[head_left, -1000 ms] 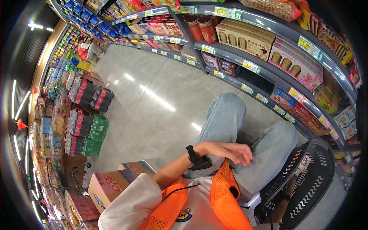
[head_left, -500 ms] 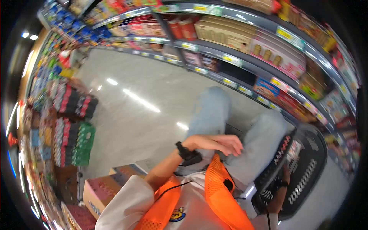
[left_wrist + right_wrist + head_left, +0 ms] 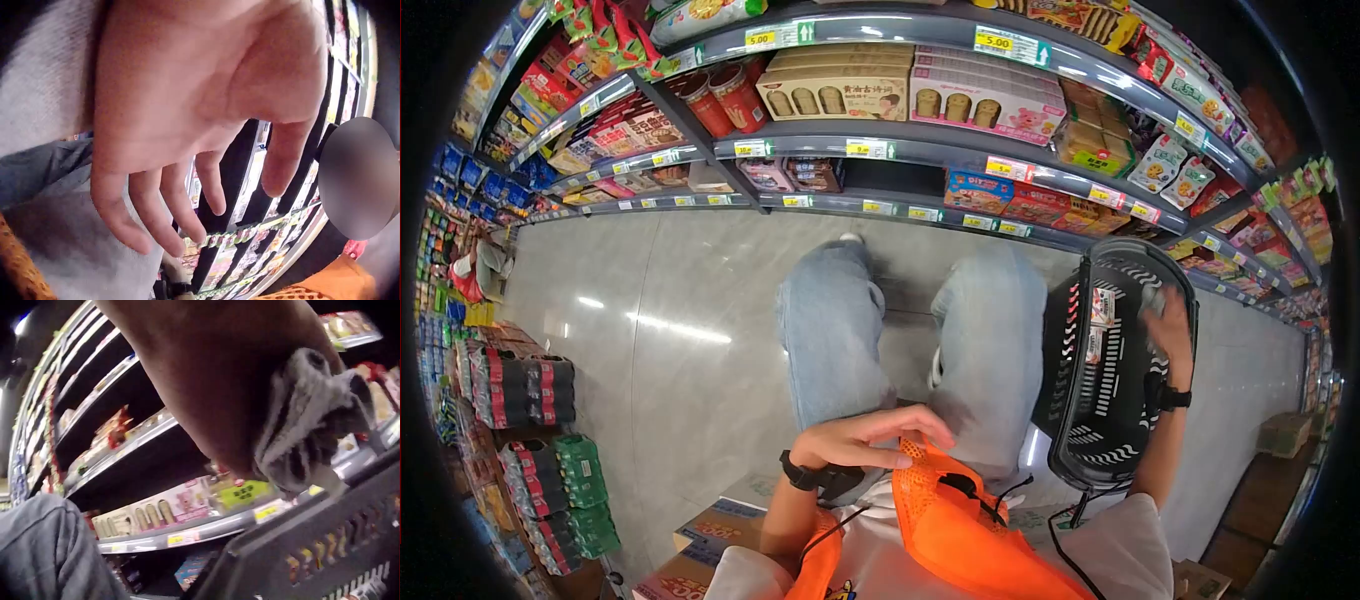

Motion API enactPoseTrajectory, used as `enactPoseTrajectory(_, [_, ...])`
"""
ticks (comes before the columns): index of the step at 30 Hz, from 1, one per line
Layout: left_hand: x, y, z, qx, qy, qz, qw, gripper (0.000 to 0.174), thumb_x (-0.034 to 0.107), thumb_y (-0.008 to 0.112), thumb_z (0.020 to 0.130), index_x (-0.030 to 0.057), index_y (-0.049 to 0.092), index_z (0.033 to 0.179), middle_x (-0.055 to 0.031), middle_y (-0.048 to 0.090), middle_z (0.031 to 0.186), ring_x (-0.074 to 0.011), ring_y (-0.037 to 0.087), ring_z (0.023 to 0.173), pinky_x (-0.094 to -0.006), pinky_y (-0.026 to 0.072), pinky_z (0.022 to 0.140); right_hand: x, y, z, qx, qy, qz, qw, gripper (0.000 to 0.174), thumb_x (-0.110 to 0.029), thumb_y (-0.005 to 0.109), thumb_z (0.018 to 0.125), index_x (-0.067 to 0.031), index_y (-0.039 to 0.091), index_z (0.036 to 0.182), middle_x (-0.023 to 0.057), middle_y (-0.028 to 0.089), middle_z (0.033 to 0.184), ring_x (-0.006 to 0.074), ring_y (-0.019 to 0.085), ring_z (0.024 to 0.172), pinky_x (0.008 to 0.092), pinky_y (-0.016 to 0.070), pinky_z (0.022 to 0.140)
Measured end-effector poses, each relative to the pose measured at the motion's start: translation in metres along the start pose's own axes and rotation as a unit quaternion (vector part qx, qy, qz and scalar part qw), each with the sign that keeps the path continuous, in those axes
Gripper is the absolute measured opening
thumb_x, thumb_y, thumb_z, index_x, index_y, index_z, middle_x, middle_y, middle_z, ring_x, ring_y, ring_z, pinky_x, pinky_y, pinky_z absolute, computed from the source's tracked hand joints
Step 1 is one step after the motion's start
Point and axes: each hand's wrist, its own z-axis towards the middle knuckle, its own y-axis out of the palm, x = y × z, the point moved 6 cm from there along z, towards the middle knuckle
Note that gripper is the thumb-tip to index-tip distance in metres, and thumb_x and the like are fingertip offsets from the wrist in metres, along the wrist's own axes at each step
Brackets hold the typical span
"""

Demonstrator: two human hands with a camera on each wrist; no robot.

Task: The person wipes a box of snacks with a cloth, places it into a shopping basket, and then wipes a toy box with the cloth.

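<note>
My left hand hangs over my lap by the orange vest, holding nothing. Its fingers are spread and loosely bent in the left wrist view. On my right stands a black shopping basket, with small white-and-red packages inside. My right hand is over the basket's right part, blurred in the head view. In the right wrist view, that hand grips a crumpled grey cloth above the basket's rim; its fingertips are hidden.
Shelves of boxed and bagged snacks run across the front and right. Cartons stand behind at my left, bottle packs farther left. A crouching person is at the far left. Another carton lies at the right.
The head view has turned rightward, bringing the basket and shelves more to the front. My right hand has come up from low in the basket. My left hand stays loosely bent over my lap.
</note>
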Motion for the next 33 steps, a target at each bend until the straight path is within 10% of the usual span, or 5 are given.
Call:
enactPoseTrajectory(5, [0.001, -0.012, -0.009, -0.008, 0.032, -0.084, 0.996, 0.051, 0.024, 0.059, 0.101, -0.0013, 0.041, 0.142, -0.0179, 0.047, 0.144, -0.0283, 0.043, 0.136, -0.0414, 0.0332, 0.111, -0.212, -0.05, 0.04, 0.057, -0.187, 0.063, 0.979, 0.05, -0.012, 0.069, 0.082, -0.0014, 0.052, 0.127, 0.0223, 0.057, 0.122, 0.043, 0.056, 0.115, 0.0478, 0.0475, 0.095])
enactPoseTrajectory(9, [0.0, -0.024, 0.004, -0.033, 0.036, -0.123, 0.991, 0.052, 0.028, 0.059, 0.101, -0.0014, 0.041, 0.141, -0.0164, 0.048, 0.143, -0.0267, 0.043, 0.137, -0.04, 0.0338, 0.111, -0.279, 0.039, 0.081, -0.029, -0.351, -0.011, 0.936, 0.05, -0.014, 0.064, 0.086, -0.0059, 0.053, 0.134, 0.0198, 0.06, 0.119, 0.0392, 0.057, 0.116, 0.045, 0.05, 0.096])
enactPoseTrajectory(12, [-0.006, -0.036, 0.009, -0.029, 0.019, -0.13, 0.991, 0.05, 0.026, 0.059, 0.101, -0.0003, 0.042, 0.141, -0.0135, 0.047, 0.142, -0.0231, 0.043, 0.136, -0.0377, 0.0349, 0.11, -0.288, 0.153, 0.141, -0.223, -0.316, -0.081, 0.919, 0.05, -0.012, 0.057, 0.091, -0.0085, 0.05, 0.141, 0.0203, 0.056, 0.126, 0.0394, 0.053, 0.122, 0.046, 0.0512, 0.095])
enactPoseTrajectory(16, [-0.007, -0.043, 0.01, -0.024, 0.015, -0.102, 0.994, 0.05, 0.025, 0.059, 0.101, 0.0009, 0.044, 0.142, -0.0115, 0.046, 0.142, -0.0216, 0.042, 0.135, -0.0362, 0.0358, 0.108, -0.316, 0.196, 0.171, -0.047, -0.362, -0.065, 0.929, 0.052, -0.008, 0.054, 0.091, -0.0087, 0.045, 0.143, 0.0195, 0.05, 0.132, 0.0391, 0.048, 0.124, 0.0493, 0.0551, 0.088])
enactPoseTrajectory(33, [0.007, -0.076, -0.036, -0.089, 0.174, -0.346, 0.918, 0.062, 0.038, 0.054, 0.098, 0.0025, 0.035, 0.145, -0.0268, 0.05, 0.138, -0.04, 0.05, 0.131, -0.0448, 0.0447, 0.1, -0.276, 0.255, 0.203, -0.075, -0.192, -0.092, 0.974, 0.079, -0.014, 0.081, 0.076, -0.0101, 0.043, 0.144, 0.0194, 0.048, 0.132, 0.04, 0.056, 0.117, 0.0492, 0.0524, 0.096])
